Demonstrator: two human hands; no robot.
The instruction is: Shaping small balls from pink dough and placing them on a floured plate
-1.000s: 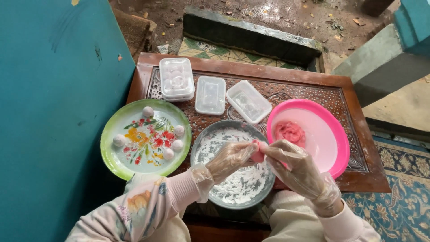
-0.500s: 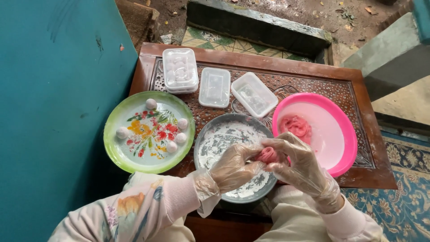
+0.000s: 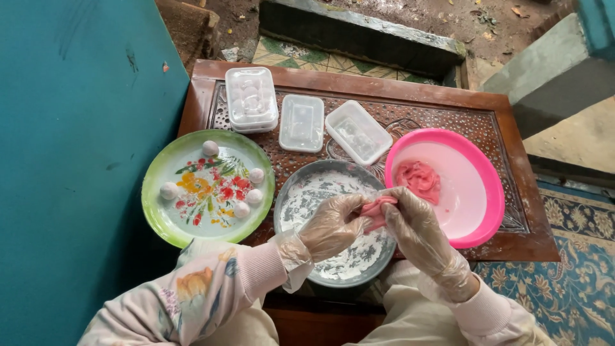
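The pink dough piece (image 3: 375, 211) looks soft and sticky, best cupped lightly by its edges. Left hand (image 3: 330, 225) and right hand (image 3: 416, 227), both gloved, pinch it together above the floured grey dish (image 3: 301, 205) at the surface's near edge. The pink bowl (image 3: 474, 186) sits toward the right edge, the flowered plate (image 3: 186, 211) toward the left.

Pink dough (image 3: 373, 210) between clear-gloved hands. Pink bowl (image 3: 477, 186), more pink dough (image 3: 419, 179) inside. Grey plate (image 3: 301, 198), dusted white. Green-rimmed plate (image 3: 168, 218) with red and yellow flowers, white balls (image 3: 210, 148) on it. Brown carved table (image 3: 442, 112). Teal wall (image 3: 70, 128). Clear boxes (image 3: 302, 122).
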